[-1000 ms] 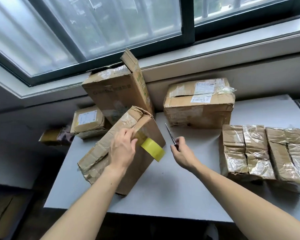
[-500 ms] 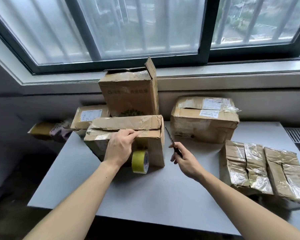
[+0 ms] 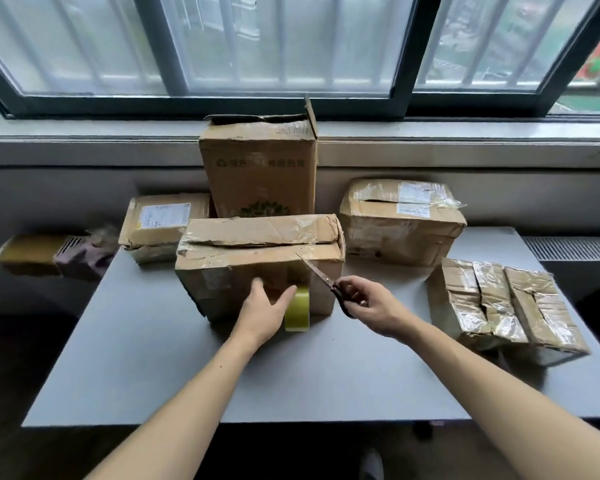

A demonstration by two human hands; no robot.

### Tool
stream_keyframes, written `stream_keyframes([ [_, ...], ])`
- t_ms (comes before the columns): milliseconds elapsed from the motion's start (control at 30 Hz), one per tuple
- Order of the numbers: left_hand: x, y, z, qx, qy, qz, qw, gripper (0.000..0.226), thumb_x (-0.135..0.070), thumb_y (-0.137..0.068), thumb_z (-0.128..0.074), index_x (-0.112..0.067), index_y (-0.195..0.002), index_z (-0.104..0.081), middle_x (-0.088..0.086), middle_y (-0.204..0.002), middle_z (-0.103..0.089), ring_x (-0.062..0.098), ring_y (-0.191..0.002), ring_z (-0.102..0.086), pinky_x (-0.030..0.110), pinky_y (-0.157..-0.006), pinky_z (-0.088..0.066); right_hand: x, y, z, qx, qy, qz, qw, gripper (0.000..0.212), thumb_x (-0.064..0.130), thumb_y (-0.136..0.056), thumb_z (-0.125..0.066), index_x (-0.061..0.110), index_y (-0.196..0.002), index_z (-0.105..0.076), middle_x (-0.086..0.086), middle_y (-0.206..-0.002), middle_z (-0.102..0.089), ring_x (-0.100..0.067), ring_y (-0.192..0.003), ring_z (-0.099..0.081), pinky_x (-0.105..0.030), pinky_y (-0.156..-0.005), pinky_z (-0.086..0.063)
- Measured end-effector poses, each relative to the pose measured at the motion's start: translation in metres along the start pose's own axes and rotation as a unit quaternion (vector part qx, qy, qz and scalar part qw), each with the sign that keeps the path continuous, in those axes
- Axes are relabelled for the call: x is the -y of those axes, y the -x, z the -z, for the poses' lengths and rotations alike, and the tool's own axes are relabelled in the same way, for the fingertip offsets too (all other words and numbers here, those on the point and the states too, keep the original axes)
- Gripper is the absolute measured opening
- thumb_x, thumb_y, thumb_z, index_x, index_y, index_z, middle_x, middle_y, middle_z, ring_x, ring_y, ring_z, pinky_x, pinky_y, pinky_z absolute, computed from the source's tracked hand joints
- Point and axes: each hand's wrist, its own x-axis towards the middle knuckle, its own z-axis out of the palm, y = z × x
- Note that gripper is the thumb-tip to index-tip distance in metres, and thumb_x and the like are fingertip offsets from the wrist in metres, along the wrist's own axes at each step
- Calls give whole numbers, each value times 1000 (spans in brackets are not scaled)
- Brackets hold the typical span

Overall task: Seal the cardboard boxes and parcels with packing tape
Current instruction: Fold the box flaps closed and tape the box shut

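Small box (image 3: 163, 223): sits at the back left corner of the table (image 3: 153, 358), label facing up. It is out of the way, probably waiting its turn or already done; I cannot tell which.

Tall box (image 3: 260, 174): stands upright against the wall under the window (image 3: 291, 46). Its top flap is raised, so it does not look sealed yet.

Middle box (image 3: 257, 261): a crumpled carton pulled to the front of the table, just ahead of the tall box and within easy reach. This looks like the one being taped.

Left hand (image 3: 264, 306): lies spread against the box's front face with fingers fairly straight and nothing gripped, the thumb reaching to the tape roll. It seems to steady the box and press the tape down.

Tape roll (image 3: 297, 310): yellow, standing on edge on the table, touching the box front. A glossy strip appears to run up from it, so the roll hangs close to keep the strip taut.

Scissors (image 3: 321, 277): the blades slant up to the left, tip near the box's upper front edge, seemingly lined up to cut the strip free.

Right hand (image 3: 368, 303): fingers curled round the scissor handles, held just right of the roll.

Right box (image 3: 402, 220): at the back, apart, with labels and old tape on top.

Wrapped parcels (image 3: 499, 303): grouped at the right edge, shiny with tape, likely finished.
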Motion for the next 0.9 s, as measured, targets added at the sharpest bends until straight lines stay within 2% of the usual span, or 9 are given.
stream_keyframes([
  [67, 2, -4, -8, 22, 33, 21, 999, 52, -43, -89, -70, -14, -124, -45, 3, -118, -60, 22, -110, -56, 33, -97, -45, 3, 6, 5, 23, 24, -2, 999, 28, 3, -92, -64, 22, -113, -65, 9, -78, -61, -8, -65, -53, -22, -63, -46],
  [167, 3, -10, -15, 24, 82, 32, 996, 44, -31, -88, -73, -14, -121, -49, 3, -113, -64, 20, -105, -61, 33, -94, -49, 10, 16, 17, 56, 33, -34, 997, 28, 16, -86, -79, 19, -110, -64, 14, -70, -60, -11, -62, -51, -22, -54, -44],
  [300, 1, -18, -18, 46, 128, 68, 988, 40, -31, -79, -78, -15, -112, -61, 5, -110, -70, 20, -102, -66, 39, -95, -54, 18, 22, 38, 89, 106, -61, 988, 20, 26, -87, -77, 21, -102, -66, 7, -63, -56, -15, -51, -47, -29, -52, -40],
  [433, 30, -54, -27, 46, 165, 108, 979, 92, -58, -54, -77, -12, -131, -56, 9, -125, -66, 27, -113, -64, 48, -98, -53, 18, 18, 51, 115, 187, -95, 971, 17, 36, -83, -77, 25, -94, -70, 1, -64, -58, -14, -53, -49, -31, -59, -42],
  [467, 33, -58, -28, 45, 173, 111, 978, 91, -58, -55, -77, -12, -131, -56, 10, -125, -66, 29, -114, -63, 49, -99, -52, 19, 16, 52, 116, 206, -106, 966, 21, 39, -82, -78, 25, -95, -71, 1, -65, -60, -13, -53, -50, -31, -61, -44],
  [567, 7, -31, -17, 32, 142, 96, 985, 56, -47, -73, -74, -11, -115, -64, 7, -106, -71, 26, -102, -66, 47, -96, -54, 24, 5, 51, 121, 231, -120, 958, 29, 43, -78, -81, 21, -94, -71, -1, -71, -66, -12, -55, -53, -29, -61, -45],
  [667, 2, -26, -18, 21, 114, 63, 991, 33, -33, -86, -73, -11, -110, -66, 5, -101, -70, 21, -97, -65, 36, -91, -53, 35, -4, 47, 127, 235, -130, 955, 39, 45, -76, -84, 15, -96, -67, -1, -74, -65, -12, -57, -55, -21, -51, -44],
  [800, 6, -28, -21, 21, 110, 48, 993, 26, -29, -87, -74, -16, -107, -64, 5, -103, -71, 20, -98, -66, 37, -94, -53, 46, -15, 48, 154, 209, -142, 955, 43, 46, -76, -84, 9, -92, -71, -3, -72, -60, -17, -63, -54, -25, -56, -48],
  [900, 10, -28, -22, 24, 109, 53, 992, 31, -30, -86, -75, -15, -110, -63, 4, -106, -71, 19, -99, -66, 37, -95, -53, 50, -24, 47, 171, 220, -142, 950, 42, 46, -76, -84, 8, -90, -73, -3, -71, -61, -17, -59, -54, -26, -56, -48],
])
